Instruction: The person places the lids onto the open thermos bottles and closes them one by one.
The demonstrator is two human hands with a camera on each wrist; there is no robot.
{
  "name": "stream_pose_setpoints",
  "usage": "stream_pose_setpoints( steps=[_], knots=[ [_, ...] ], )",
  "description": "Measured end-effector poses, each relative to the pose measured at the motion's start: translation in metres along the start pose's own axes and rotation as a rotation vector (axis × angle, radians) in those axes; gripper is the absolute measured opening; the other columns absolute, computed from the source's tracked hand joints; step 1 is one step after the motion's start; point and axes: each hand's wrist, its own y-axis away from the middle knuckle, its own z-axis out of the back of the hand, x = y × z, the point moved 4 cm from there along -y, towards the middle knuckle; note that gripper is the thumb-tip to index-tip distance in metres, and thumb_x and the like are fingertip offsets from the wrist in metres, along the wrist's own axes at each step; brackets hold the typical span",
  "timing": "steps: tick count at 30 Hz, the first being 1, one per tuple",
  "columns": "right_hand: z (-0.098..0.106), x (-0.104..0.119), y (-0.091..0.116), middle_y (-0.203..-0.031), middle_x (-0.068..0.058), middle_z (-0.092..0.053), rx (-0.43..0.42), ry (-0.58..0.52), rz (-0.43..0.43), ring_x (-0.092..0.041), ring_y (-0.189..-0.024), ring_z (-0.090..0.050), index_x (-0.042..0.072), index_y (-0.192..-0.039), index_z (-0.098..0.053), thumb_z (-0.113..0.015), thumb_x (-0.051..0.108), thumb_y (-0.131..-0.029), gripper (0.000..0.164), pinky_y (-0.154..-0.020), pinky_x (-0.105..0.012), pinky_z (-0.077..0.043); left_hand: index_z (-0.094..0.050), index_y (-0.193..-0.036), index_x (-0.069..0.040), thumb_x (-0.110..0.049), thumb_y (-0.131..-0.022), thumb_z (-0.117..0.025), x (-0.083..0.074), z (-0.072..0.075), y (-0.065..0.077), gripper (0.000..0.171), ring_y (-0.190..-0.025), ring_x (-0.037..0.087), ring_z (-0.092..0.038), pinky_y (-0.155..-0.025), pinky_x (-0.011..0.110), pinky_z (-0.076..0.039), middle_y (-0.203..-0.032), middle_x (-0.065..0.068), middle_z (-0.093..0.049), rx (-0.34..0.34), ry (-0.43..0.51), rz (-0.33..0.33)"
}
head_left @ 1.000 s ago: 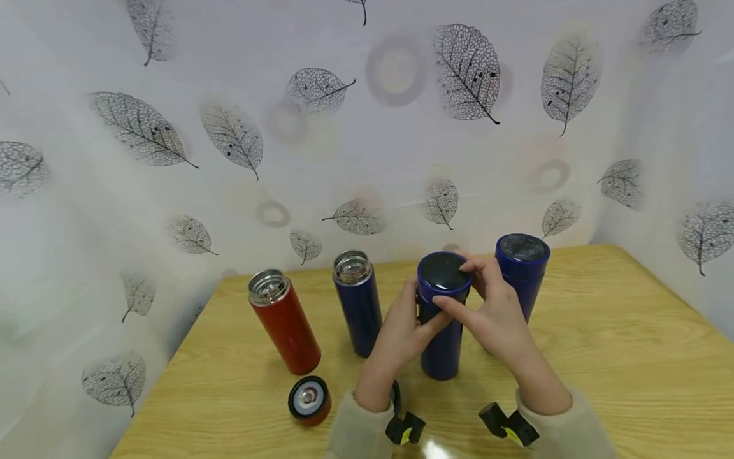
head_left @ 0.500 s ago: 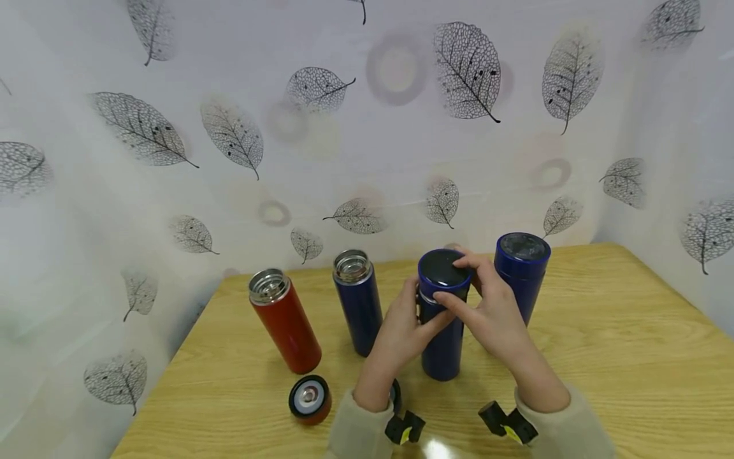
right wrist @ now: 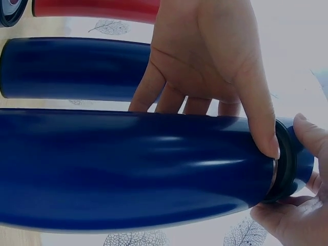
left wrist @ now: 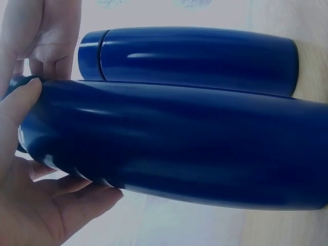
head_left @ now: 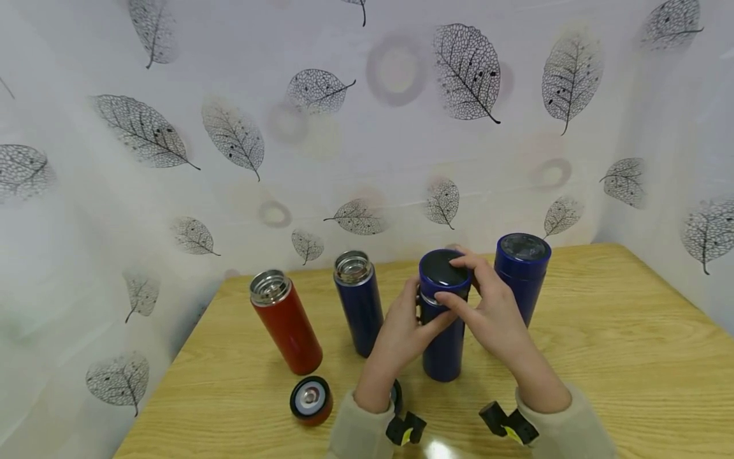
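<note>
A dark blue thermos flask (head_left: pixel 443 354) stands upright on the table. My left hand (head_left: pixel 395 335) grips its upper body, thumb on the near side and fingers round the left. My right hand (head_left: pixel 497 312) holds the flask's lid (head_left: pixel 443 268) between thumb and fingers, with the index finger on its black top. A thin silver rim shows under the lid. In the right wrist view a black ring (right wrist: pixel 287 164) shows between body and lid. Right of it stands another blue flask (head_left: pixel 523 274), lid on, partly behind my right hand.
On the left stand an open red flask (head_left: pixel 289 328) and an open blue flask (head_left: pixel 359 309), steel mouths showing. A red-sided lid (head_left: pixel 310 401) lies upturned before the red flask. A dark round object (head_left: pixel 397 395) is mostly hidden by my left wrist. A leaf-patterned curtain (head_left: pixel 367 159) hangs behind.
The lid has turned and risen slightly in my right hand; a silver rim now shows beneath it. The right index finger has slid left over the top. My left hand keeps its place.
</note>
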Motion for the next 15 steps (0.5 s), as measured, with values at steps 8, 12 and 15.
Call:
stream_pose_setpoints(
  steps=[8,12,15],
  knots=[
    [0.0044,0.003,-0.0021,-0.131,-0.019,-0.039,-0.024,0.024,0.013,-0.031,-0.11,-0.047,-0.001,-0.116,-0.046,-0.067,0.001,-0.076,0.044,-0.084,-0.04,-0.04,-0.034,-0.132,-0.017,-0.039,-0.081,-0.062,-0.0016,0.0009,-0.0001,0.062,-0.099,0.014,-0.051,-0.071,0.027,-0.046,-0.118,0.002,-0.05,-0.004,0.005,-0.002],
    [0.0006,0.004,-0.0017,-0.132,-0.019,-0.038,0.004,0.009,0.002,-0.032,-0.115,-0.042,0.0,-0.116,-0.046,-0.067,0.003,-0.077,0.044,-0.086,-0.043,-0.039,-0.033,-0.132,-0.019,-0.04,-0.081,-0.061,0.001,0.0,0.0002,0.062,-0.101,0.015,-0.051,-0.073,0.028,-0.047,-0.119,0.001,-0.049,0.012,0.031,0.024],
    [-0.0019,0.0038,-0.0018,-0.132,-0.019,-0.037,0.013,0.012,0.005,-0.032,-0.116,-0.041,0.001,-0.115,-0.046,-0.067,0.005,-0.077,0.044,-0.087,-0.044,-0.039,-0.033,-0.133,-0.019,-0.041,-0.081,-0.061,0.0022,-0.0002,0.0002,0.063,-0.103,0.015,-0.05,-0.074,0.03,-0.047,-0.121,0.002,-0.048,0.022,0.047,0.044]
  ],
)
